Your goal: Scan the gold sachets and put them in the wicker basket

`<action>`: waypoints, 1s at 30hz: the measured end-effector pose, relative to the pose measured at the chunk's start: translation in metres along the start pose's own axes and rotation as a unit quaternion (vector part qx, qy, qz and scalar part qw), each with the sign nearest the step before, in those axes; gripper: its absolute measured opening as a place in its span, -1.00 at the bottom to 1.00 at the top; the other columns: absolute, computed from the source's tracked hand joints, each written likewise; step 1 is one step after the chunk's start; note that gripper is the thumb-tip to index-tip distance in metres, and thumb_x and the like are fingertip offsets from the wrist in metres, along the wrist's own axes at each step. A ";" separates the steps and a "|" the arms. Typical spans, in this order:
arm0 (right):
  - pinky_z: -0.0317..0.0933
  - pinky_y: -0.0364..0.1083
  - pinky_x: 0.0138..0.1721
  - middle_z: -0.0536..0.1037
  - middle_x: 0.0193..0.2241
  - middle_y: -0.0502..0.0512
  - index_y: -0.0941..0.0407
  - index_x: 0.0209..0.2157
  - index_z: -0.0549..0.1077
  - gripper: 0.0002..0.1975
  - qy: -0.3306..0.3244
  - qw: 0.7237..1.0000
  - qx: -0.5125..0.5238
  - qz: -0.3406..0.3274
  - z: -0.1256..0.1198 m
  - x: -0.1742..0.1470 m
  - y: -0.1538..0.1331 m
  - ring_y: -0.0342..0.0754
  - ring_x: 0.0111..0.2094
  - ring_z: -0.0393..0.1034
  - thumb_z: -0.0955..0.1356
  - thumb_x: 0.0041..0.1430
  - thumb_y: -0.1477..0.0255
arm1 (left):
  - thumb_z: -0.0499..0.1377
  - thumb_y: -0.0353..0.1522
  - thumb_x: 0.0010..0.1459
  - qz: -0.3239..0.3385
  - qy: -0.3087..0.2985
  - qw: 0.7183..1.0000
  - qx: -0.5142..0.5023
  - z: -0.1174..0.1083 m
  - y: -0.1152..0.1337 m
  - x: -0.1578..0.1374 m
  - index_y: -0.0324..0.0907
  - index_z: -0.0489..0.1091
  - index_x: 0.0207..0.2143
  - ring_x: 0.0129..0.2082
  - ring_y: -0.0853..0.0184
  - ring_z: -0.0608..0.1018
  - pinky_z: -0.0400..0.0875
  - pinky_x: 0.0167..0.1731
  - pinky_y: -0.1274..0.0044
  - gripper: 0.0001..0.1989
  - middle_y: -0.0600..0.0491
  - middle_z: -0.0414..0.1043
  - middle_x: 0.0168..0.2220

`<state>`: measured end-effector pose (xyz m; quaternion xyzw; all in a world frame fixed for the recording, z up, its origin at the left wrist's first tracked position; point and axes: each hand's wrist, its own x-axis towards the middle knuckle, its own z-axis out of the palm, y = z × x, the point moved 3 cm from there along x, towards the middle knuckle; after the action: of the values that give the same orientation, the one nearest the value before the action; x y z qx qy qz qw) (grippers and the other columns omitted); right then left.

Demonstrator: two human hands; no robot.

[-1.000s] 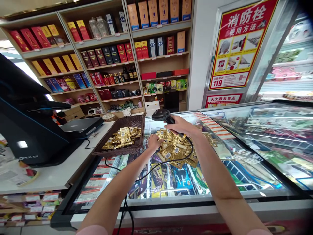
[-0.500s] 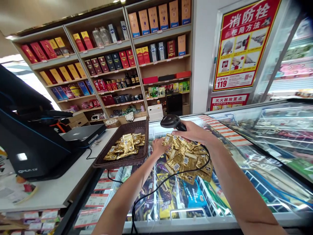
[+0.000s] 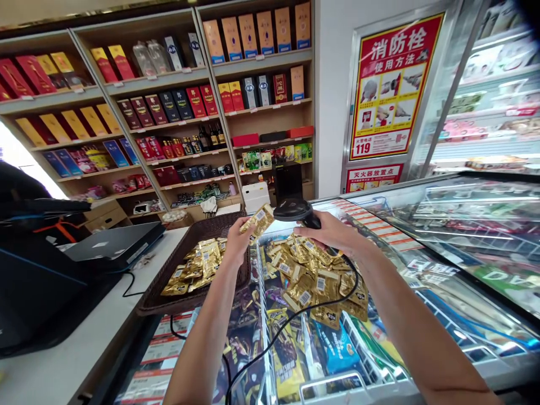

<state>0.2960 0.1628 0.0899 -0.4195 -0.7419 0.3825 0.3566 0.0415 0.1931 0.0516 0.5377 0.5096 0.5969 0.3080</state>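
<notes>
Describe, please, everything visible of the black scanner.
The black scanner has a broad, rounded head and a slimmer handle, partly hidden by the right hand gripping it. It looks like plastic. It is held above the gold packets, head toward the single packet in the left hand; whether they touch is unclear. A black cable curves down from it.

Scanner handle (image 3: 311,221) partly hidden by the right fingers (image 3: 307,232)

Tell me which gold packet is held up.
The gold packet in the left hand, raised just left of the black scanner in the right hand. The others lie in the brown basket or in the pile beside it.
</notes>
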 end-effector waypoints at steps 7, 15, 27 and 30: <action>-0.02 -0.17 -0.62 0.29 -0.71 -0.12 0.11 -0.36 0.32 -0.59 -0.042 0.996 0.072 0.015 0.014 -0.007 -0.013 -0.22 -0.70 0.10 0.42 0.07 0.06 | 0.35 -0.21 -0.19 -0.057 0.030 0.997 -0.033 -0.016 -0.005 0.005 -0.19 0.43 -0.25 -0.42 0.37 0.46 0.25 -0.42 0.58 -0.58 0.09 0.50 -0.36; -0.04 -0.17 -0.61 0.25 -0.73 -0.15 0.12 -0.38 0.30 -0.59 -0.052 0.997 0.058 0.010 0.015 -0.009 -0.014 -0.21 -0.69 0.09 0.43 0.05 0.07 | 0.37 -0.22 -0.22 -0.062 0.036 0.996 -0.045 -0.016 -0.003 0.004 -0.19 0.44 -0.27 -0.44 0.38 0.44 0.22 -0.41 0.59 -0.59 0.10 0.50 -0.41; 0.04 -0.17 -0.56 0.28 -0.75 -0.15 0.12 -0.35 0.32 -0.58 -0.075 0.997 0.018 0.020 0.014 -0.011 -0.014 -0.20 -0.69 0.11 0.40 0.08 0.04 | 0.20 -0.55 -0.02 -0.160 0.134 0.948 -0.240 -0.028 -0.021 0.016 -0.22 0.38 -0.25 -0.49 0.38 0.48 0.36 -0.46 0.56 -0.77 0.02 0.45 -0.39; 0.04 -0.17 -0.57 0.28 -0.74 -0.14 0.11 -0.32 0.34 -0.59 -0.077 0.996 -0.018 0.034 0.009 -0.014 -0.014 -0.18 -0.68 0.14 0.39 0.08 0.04 | 0.10 -0.63 -0.03 -0.183 0.224 0.909 -0.301 -0.052 -0.028 0.023 -0.25 0.36 -0.29 -0.42 0.29 0.51 0.45 -0.35 0.42 -0.76 -0.04 0.42 -0.39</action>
<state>0.2885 0.1433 0.0947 -0.4206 -0.7589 0.4123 0.2778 -0.0184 0.2075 0.0381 0.1689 0.4511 0.7600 0.4364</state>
